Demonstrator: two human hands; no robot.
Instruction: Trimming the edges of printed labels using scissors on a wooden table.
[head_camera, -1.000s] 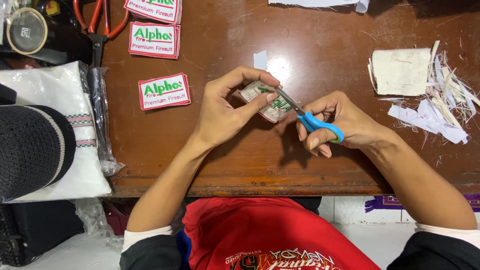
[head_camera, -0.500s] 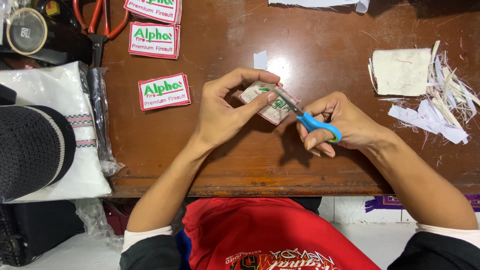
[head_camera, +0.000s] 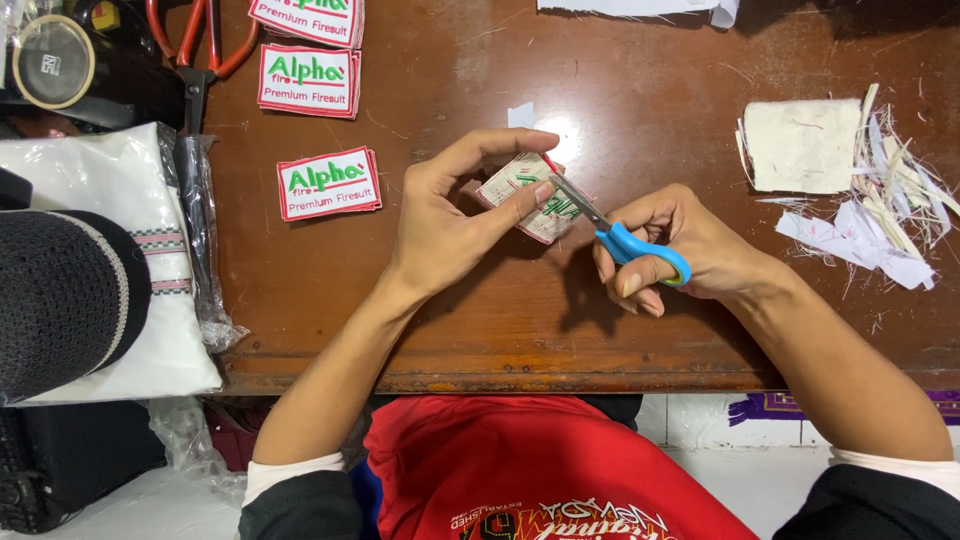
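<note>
At frame centre, the left hand (head_camera: 445, 225) pinches a small white patch (head_camera: 528, 196) with green lettering and red edging; the right hand (head_camera: 690, 250) grips blue-handled scissors (head_camera: 615, 235) cutting its edge.

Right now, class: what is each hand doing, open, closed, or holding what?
Left hand: closed on a cloth patch.
Right hand: closed on blue-handled scissors, blades at the patch's edge.
</note>
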